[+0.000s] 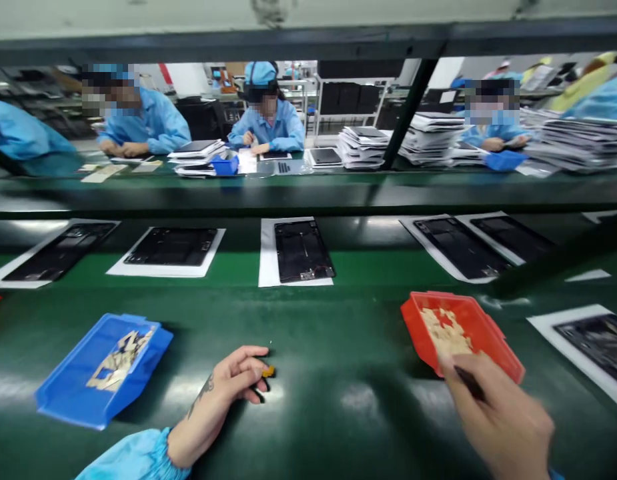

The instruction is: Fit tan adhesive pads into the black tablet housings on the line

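Low on the green bench, my left hand [238,377] pinches a small yellow-orange piece [269,372] between thumb and fingers. My right hand [495,407] reaches over the near edge of a red bin [493,337], its thumb and fingertips pressed together at the pale small pieces [444,330] inside. Whatever those fingertips hold, if anything, is too small and blurred to name. To the left of my left hand stands a blue bin [71,393] with pale and dark flat pieces [122,360] in it.
Dark panels on white sheets lie along the strip beyond, one [303,250] in the middle and another [595,340] at the right. A dark slanted post [563,257] stands at the right. Across the bench, people in blue work beside stacks [363,147].
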Demonstrator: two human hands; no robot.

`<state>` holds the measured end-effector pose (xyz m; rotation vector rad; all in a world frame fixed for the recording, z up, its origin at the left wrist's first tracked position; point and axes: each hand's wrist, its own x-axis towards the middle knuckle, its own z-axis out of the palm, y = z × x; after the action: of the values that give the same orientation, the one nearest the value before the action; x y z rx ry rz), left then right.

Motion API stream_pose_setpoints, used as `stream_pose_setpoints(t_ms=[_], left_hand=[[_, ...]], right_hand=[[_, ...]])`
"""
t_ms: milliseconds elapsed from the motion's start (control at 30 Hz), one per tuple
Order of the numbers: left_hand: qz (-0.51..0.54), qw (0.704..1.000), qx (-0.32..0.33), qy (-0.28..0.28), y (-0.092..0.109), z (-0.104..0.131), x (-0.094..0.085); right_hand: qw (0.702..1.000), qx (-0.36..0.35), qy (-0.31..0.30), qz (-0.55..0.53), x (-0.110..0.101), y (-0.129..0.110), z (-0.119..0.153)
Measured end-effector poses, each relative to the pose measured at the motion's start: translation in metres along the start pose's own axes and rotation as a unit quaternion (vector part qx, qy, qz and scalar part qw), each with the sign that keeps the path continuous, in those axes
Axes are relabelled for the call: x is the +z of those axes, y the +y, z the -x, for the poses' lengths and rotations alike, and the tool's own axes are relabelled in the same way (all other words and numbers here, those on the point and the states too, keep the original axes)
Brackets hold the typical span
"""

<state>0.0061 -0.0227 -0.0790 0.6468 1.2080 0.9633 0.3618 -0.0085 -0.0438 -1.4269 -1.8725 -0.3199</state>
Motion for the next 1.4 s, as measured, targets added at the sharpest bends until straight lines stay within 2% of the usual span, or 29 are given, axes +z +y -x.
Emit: stream_pose_setpoints(t_ms=[67,167,367,467,600,700,800,900,1100,1267,1400], left_hand=[[0.013,1.000,0.007,0.004,-0.003,0.005,-0.011],[0.032,0.999,0.022,-0.011,-0.007,0.008,-0.022],[0.063,0.994,0.064,-0.069,-0.012,0.004,-0.032],[0.075,0.989,0.074,-0.104,-0.014,0.002,-0.035],[0.090,0.985,0.086,-0.121,-0.016,0.000,-0.037],[0.092,0.984,0.086,-0.123,-0.013,-0.001,-0.036],[0.096,0.983,0.086,-0.128,-0.010,-0.003,-0.036],[0.094,0.983,0.087,-0.133,-0.011,-0.004,-0.036],[0.096,0.981,0.094,-0.136,-0.024,-0.008,-0.038],[0.094,0.981,0.101,-0.139,-0.032,-0.011,-0.040],[0.095,0.979,0.104,-0.150,-0.029,-0.011,-0.039]], right_hand=[[0.996,-0.030,-0.051,-0.061,0.009,-0.021,-0.004],[0.981,-0.060,-0.147,-0.108,0.033,-0.049,-0.010],[0.963,-0.043,-0.267,0.016,0.101,-0.083,-0.037],[0.948,0.021,-0.309,0.076,0.140,-0.086,-0.066],[0.945,0.087,-0.291,0.121,0.187,-0.074,-0.110],[0.939,0.127,-0.284,0.143,0.212,-0.064,-0.132],[0.933,0.139,-0.300,0.144,0.228,-0.065,-0.140],[0.928,0.136,-0.319,0.133,0.239,-0.075,-0.136],[0.920,0.142,-0.350,0.100,0.245,-0.089,-0.133],[0.900,0.203,-0.371,0.108,0.258,-0.081,-0.156],[0.878,0.228,-0.407,0.108,0.274,-0.081,-0.176]])
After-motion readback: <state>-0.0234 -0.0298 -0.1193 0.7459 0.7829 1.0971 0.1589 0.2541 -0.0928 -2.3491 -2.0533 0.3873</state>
